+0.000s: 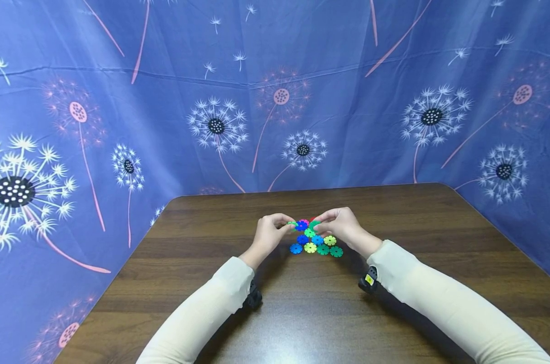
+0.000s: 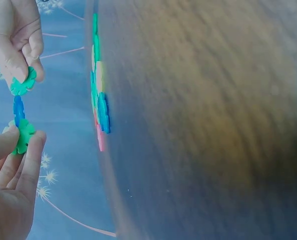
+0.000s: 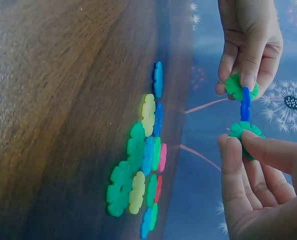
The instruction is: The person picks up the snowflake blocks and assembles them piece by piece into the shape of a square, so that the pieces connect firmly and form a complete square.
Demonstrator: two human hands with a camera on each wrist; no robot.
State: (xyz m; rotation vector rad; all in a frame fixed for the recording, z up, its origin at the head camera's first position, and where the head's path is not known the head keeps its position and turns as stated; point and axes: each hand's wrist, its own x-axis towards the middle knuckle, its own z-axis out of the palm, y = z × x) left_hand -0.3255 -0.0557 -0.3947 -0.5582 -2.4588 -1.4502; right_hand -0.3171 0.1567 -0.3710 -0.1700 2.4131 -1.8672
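My left hand [image 1: 269,233] pinches a light green flower-shaped disc [image 2: 25,136] between thumb and fingers. A blue flower disc [image 3: 245,105] joins onto that disc, standing edge-on to it in both wrist views. From the other side, my right hand [image 1: 344,226] pinches a darker green flower disc [image 3: 248,131], its rim right at the blue disc's edge. Both hands hold these pieces raised above the tabletop. Beneath and in front of them lie loose flower discs, among them a yellow disc [image 1: 310,247], a green disc [image 1: 336,251] and a blue disc [image 1: 295,248].
The brown wooden table [image 1: 165,283] carries the several loose discs in a close cluster, with a pink disc [image 3: 162,158] and a red disc [image 3: 158,188] at its far side. A blue dandelion-patterned cloth [image 1: 356,126] hangs behind the table.
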